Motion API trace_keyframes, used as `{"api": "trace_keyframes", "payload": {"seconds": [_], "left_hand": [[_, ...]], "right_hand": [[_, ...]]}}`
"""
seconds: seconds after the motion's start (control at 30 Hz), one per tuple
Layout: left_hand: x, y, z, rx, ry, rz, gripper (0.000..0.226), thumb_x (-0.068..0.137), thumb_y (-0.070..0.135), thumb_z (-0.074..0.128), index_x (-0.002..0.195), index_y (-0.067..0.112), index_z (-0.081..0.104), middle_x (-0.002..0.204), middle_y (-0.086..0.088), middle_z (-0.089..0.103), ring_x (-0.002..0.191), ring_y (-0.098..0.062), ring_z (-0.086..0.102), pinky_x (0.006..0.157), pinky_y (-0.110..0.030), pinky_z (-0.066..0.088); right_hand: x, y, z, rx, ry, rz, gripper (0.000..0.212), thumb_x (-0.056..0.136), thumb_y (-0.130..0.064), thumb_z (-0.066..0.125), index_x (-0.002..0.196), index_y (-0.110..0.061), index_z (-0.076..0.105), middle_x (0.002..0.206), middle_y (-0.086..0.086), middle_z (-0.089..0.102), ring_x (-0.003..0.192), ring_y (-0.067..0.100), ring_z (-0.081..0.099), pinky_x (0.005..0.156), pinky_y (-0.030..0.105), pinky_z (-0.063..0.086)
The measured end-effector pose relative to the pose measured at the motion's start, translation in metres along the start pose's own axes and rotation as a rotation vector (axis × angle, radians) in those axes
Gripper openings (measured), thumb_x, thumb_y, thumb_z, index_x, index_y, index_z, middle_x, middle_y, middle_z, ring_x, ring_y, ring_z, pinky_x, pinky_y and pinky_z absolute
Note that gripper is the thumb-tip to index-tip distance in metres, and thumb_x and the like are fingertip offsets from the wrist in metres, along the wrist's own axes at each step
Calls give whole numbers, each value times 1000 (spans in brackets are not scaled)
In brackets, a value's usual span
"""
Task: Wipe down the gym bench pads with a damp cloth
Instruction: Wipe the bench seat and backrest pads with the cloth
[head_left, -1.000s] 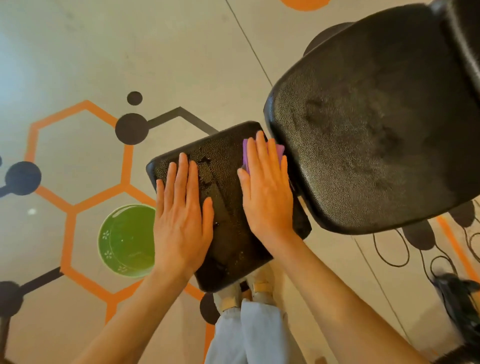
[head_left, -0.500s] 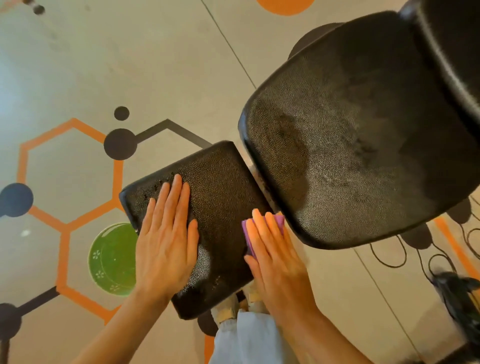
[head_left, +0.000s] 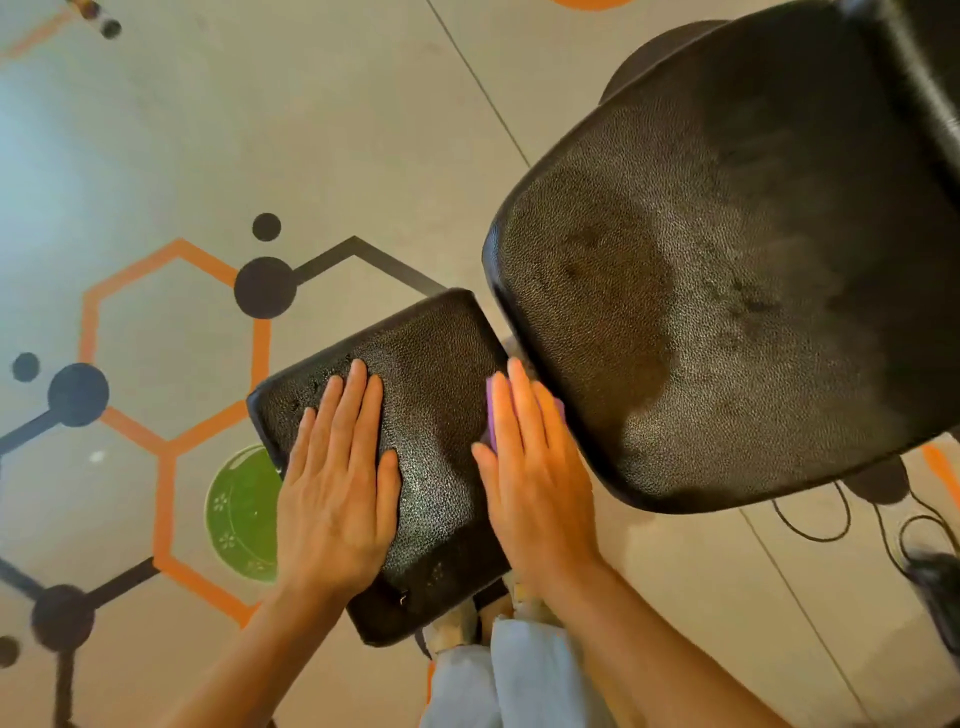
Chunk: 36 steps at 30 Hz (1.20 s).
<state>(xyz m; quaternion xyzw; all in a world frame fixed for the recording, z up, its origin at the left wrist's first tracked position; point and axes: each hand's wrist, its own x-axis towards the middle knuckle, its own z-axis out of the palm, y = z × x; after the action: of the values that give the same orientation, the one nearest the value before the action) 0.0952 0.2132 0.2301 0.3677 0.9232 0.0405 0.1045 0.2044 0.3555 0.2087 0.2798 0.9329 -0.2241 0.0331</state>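
Observation:
A small black textured seat pad (head_left: 436, 415) sits in the middle, with wet drops near its left corner. The large black back pad (head_left: 727, 291) rises to its right and shows damp dark patches. My left hand (head_left: 337, 483) lies flat on the left half of the small pad, fingers together, holding nothing. My right hand (head_left: 535, 467) presses flat on a purple cloth (head_left: 491, 415) at the small pad's right edge, close under the large pad's rim. Most of the cloth is hidden under the fingers.
A green bowl (head_left: 239, 514) stands on the floor left of the small pad, partly hidden by it. The grey floor has orange and black hexagon markings. Black cables (head_left: 831, 519) and a dark object lie at the lower right. My legs and shoes show below the pad.
My right hand with the cloth slid toward me along the pad's right edge, then moved forward again. My left hand stayed flat on the pad.

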Motion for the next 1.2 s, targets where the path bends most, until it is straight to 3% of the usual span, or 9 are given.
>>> {"api": "trace_keyframes", "payload": {"seconds": [0.13, 0.33, 0.6, 0.77, 0.87, 0.93, 1.0, 1.1, 1.2], "left_hand": [[0, 0, 0, 12, -14, -4, 60, 99, 33, 27, 154, 9, 26, 164, -6, 18, 152, -23, 16, 122, -43, 15], [0, 0, -1, -2, -32, -12, 61, 98, 33, 28, 154, 9, 25, 164, -6, 18, 152, -24, 15, 122, -44, 15], [-1, -3, -2, -12, -60, 5, 61, 100, 35, 26, 156, 10, 19, 165, -5, 12, 153, -21, 7, 124, -41, 10], [1, -26, -7, -20, -94, 268, 58, 102, 33, 28, 156, 12, 20, 165, -8, 11, 153, -24, 7, 124, -44, 11], [9, -36, -6, 57, -106, 469, 57, 102, 31, 22, 155, 11, 21, 164, -7, 16, 152, -25, 12, 123, -44, 14], [11, -37, -6, 50, -111, 481, 57, 102, 31, 22, 155, 11, 23, 164, -6, 17, 152, -24, 13, 123, -42, 13], [10, -36, -5, 31, -111, 472, 57, 102, 31, 23, 155, 12, 22, 164, -5, 16, 152, -23, 12, 123, -40, 11], [11, -37, -4, 5, -103, 482, 57, 102, 32, 20, 155, 12, 21, 164, -4, 15, 152, -23, 12, 124, -41, 12], [12, -37, -2, 4, -100, 491, 57, 102, 31, 22, 156, 12, 20, 165, -4, 14, 153, -22, 11, 124, -41, 11]], "right_hand": [[41, -12, -3, 59, 19, 27, 58, 101, -38, 33, 151, -11, 19, 158, 10, 20, 142, 21, 29, 108, 36, 41], [-48, 15, 2, 20, 38, 90, 56, 100, -35, 38, 149, -9, 27, 156, 10, 25, 139, 24, 35, 109, 37, 39], [-34, -19, 18, 48, 250, 398, 51, 99, -31, 38, 144, -7, 38, 145, 9, 45, 127, 25, 50, 101, 39, 46], [-39, -45, 32, 28, 328, 497, 51, 101, -22, 37, 148, -6, 29, 155, 13, 29, 143, 27, 28, 117, 46, 25], [-72, -97, 51, 12, 324, 523, 51, 100, -26, 33, 148, -8, 29, 155, 12, 29, 144, 29, 25, 112, 50, 32], [-91, -124, 57, 27, 278, 484, 50, 101, -31, 27, 146, -9, 31, 152, 13, 33, 142, 31, 29, 108, 52, 38], [-80, -105, 51, -16, 222, 473, 52, 102, -36, 17, 147, -13, 28, 155, 10, 29, 144, 27, 24, 113, 50, 31], [-38, -61, 33, 54, 272, 683, 53, 101, -33, 20, 152, -16, 16, 161, 5, 10, 149, 22, 4, 121, 46, 9], [-47, -104, 46, 86, 351, 785, 52, 103, -31, 22, 152, -15, 15, 160, 5, 13, 149, 22, 7, 121, 46, 14]]}}
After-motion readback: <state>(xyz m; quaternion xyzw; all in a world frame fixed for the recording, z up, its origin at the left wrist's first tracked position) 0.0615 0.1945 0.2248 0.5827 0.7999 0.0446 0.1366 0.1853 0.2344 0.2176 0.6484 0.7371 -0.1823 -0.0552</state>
